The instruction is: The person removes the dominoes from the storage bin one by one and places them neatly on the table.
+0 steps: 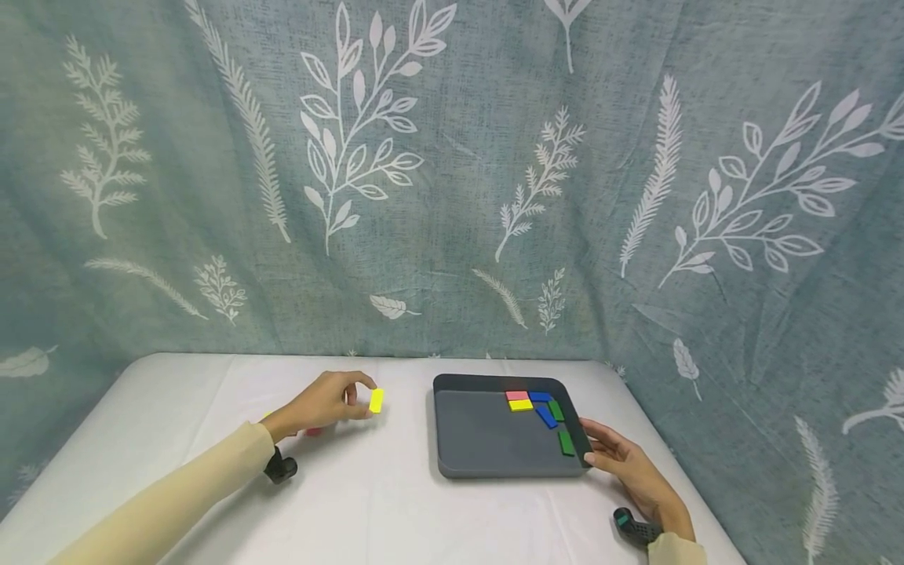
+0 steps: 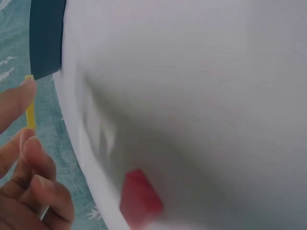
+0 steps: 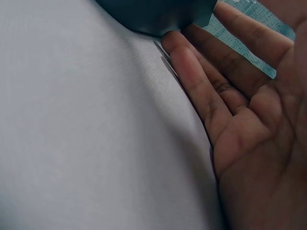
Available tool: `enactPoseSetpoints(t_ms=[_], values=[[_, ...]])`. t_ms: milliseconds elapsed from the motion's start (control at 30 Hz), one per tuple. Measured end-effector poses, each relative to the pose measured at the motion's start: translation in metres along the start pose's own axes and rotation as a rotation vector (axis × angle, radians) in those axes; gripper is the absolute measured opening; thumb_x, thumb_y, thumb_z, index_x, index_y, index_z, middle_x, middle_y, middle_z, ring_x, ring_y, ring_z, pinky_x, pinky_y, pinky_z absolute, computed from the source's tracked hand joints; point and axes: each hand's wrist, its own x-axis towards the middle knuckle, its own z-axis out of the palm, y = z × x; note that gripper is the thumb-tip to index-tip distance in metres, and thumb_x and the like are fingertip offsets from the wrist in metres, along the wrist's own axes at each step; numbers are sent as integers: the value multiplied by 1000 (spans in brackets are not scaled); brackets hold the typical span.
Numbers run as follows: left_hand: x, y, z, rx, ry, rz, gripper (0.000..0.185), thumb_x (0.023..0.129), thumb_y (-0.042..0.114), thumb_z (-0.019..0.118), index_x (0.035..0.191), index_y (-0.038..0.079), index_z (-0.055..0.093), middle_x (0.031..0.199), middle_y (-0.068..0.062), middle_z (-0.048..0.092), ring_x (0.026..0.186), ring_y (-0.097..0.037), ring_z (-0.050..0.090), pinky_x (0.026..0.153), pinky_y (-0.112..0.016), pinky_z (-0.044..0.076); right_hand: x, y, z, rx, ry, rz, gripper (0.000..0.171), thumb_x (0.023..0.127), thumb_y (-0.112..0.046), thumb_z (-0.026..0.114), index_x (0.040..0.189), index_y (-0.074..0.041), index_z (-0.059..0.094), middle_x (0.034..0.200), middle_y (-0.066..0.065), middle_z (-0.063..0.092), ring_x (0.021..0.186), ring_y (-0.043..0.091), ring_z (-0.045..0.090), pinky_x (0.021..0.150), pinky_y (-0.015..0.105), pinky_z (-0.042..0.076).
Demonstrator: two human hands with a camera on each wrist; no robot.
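Item 1: left hand (image 1: 321, 404), fingers (image 1: 362, 382) pinching yellow block (image 1: 377, 400) on edge, held just above desk (image 1: 367, 502), well left of tray (image 1: 487, 459). Red block (image 2: 139, 197) lay on desk under that hand.

Item 2: right hand (image 1: 625, 463), fingers straight, relaxed, touching tray's right rim; nothing grasped.

Tray contents: red, yellow, blue, green blocks (image 1: 540, 408) clustered in far-right corner.

Risk, as we judged it: the pinch was thin, so block could slip & drop; tray could slide if nudged.

Surface: white cloth over desk. Room: teal leaf-print curtain (image 1: 452, 173) behind.
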Motion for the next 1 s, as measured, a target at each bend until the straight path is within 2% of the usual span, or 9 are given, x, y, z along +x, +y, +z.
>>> enactPoseSetpoints(t_ms=[200,333,467,767,1000], values=[[-11,-8,-4,-4,-14,-57,45,89,26,83,127,9,68,76,4,59,52,-7,45,58,-27,44,1,0,0,-3,-1,6,68,97,-19,74,157,-16,43,157,9,44,128,20,55,100,29,46],[-17,-14,-8,9,-9,-52,45,87,24,84,126,7,69,73,5,58,53,-7,45,60,-27,44,1,-3,0,-8,-2,-1,68,97,-19,74,157,-15,43,157,9,44,127,19,55,100,28,47],[-21,-19,-12,7,-7,-60,44,85,20,86,123,5,70,71,4,58,52,-6,44,57,-25,42,2,-7,-2,-12,-12,-18,67,97,-18,73,157,-15,42,157,10,44,127,18,56,99,26,47],[-33,-29,-8,15,-21,-125,43,80,25,91,114,6,74,66,4,55,54,-8,44,53,-24,38,2,-6,0,-22,6,12,68,97,-20,74,157,-16,43,155,9,47,127,19,56,100,28,46],[-36,-28,-9,34,-27,-164,41,78,21,92,111,4,74,67,3,56,57,-10,47,53,-25,40,0,-1,2,-13,6,9,68,97,-20,74,157,-15,42,154,11,47,125,20,57,99,28,48]])
